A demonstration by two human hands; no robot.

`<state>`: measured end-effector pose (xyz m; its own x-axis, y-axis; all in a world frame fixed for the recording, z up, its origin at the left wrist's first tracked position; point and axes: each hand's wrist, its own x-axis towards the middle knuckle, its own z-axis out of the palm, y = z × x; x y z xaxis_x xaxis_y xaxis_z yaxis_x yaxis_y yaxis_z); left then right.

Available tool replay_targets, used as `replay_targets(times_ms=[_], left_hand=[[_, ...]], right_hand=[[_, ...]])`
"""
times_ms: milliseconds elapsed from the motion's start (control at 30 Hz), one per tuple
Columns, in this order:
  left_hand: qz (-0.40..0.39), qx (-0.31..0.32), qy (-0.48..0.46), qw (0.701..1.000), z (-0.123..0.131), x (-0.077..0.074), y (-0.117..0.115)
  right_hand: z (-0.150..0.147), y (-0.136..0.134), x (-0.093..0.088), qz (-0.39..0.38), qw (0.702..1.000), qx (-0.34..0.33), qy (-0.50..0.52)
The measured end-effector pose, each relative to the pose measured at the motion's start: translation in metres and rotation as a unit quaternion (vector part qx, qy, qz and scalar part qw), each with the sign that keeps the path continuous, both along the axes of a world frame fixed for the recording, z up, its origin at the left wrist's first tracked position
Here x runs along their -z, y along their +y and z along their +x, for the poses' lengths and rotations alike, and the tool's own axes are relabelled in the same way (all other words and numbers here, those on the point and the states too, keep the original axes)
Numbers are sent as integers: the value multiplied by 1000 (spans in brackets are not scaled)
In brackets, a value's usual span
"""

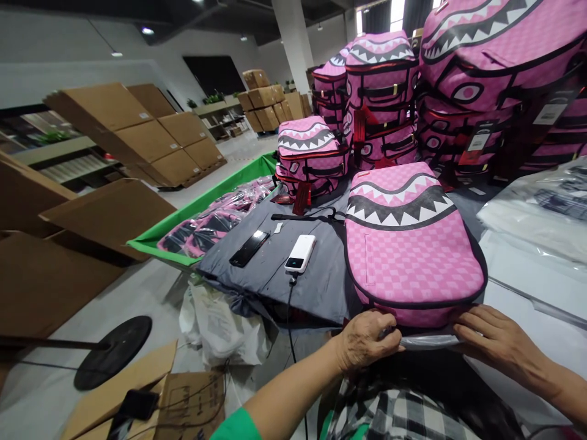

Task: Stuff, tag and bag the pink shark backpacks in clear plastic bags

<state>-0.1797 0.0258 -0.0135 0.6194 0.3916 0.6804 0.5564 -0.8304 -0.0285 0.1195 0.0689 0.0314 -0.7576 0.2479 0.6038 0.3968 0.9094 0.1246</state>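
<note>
The left hand (367,340) is pinching a clear plastic bag (426,342) in a narrow grip at the lower edge of a pink checkered backpack (408,263) printed with a shark-tooth mouth. The right hand (495,336) is resting on the same edge with its fingers (477,327) spread, though whether it is gripping is unclear. The backpack is lying on a grey cloth (275,287), near a white power bank (300,253) and a black smartphone (250,249). Black hang tags (479,142) are hanging from stacked backpacks (458,104), their print too small to read.
</note>
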Motion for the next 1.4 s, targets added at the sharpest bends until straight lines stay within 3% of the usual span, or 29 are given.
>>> replay_targets(times_ms=[133, 267, 333, 433, 567, 667, 767, 900, 967, 1033, 1100, 1167, 1300, 1400], left_hand=[[-74, 18, 116, 990, -4, -15, 4], [-248, 12, 157, 956, -6, -55, 15], [-302, 17, 173, 937, -5, -76, 21], [-324, 22, 204, 923, -3, -91, 28], [-324, 7, 224, 919, -5, -88, 27], [-321, -1, 219, 921, -10, -99, 27], [-299, 7, 159, 941, -17, -141, 33], [-250, 17, 95, 963, -22, -221, 44], [-237, -13, 104, 966, -20, -252, 48], [-210, -53, 116, 969, -14, -268, 52], [-146, -93, 108, 979, -7, -270, 57], [-38, -129, 84, 987, 0, -261, 62], [187, -179, 49, 965, 2, -239, 70], [165, -162, 74, 970, -4, -231, 69]], right_hand=[[-4, 3, -19, -59, 996, -21, -58], [-8, 12, -45, -182, 974, -33, -132], [-11, 19, -52, -203, 966, -30, -157], [-13, 26, -48, -179, 970, -33, -164], [-16, 23, -36, -109, 982, -20, -152], [-17, 20, -51, -79, 986, -16, -143], [-18, 27, -96, -63, 991, -22, -115], [-18, 48, -167, -4, 999, -17, -44], [-19, 55, -190, 23, 1000, -6, -15], [-21, 59, -201, 47, 998, 16, 24], [-25, 59, -202, 73, 994, 51, 69], [-30, 57, -199, 96, 986, 87, 107], [-36, 48, -195, 78, 990, 80, 84], [-32, 45, -190, 59, 998, 28, 19]])
